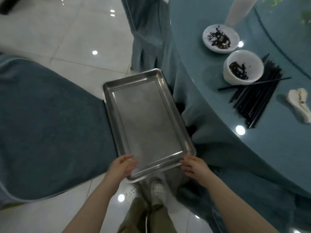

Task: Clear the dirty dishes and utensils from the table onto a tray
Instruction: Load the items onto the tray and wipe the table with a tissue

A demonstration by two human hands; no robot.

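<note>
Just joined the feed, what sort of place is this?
Probably a restaurant banquet room: a round table with teal cloth and glass top, fabric-covered chairs, dirty bowls and a pile of black chopsticks.

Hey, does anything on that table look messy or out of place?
Yes. One black chopstick lies crosswise over the bundle of chopsticks, beside the bowl. Both the bowl and the plate hold dark leftovers.
</note>
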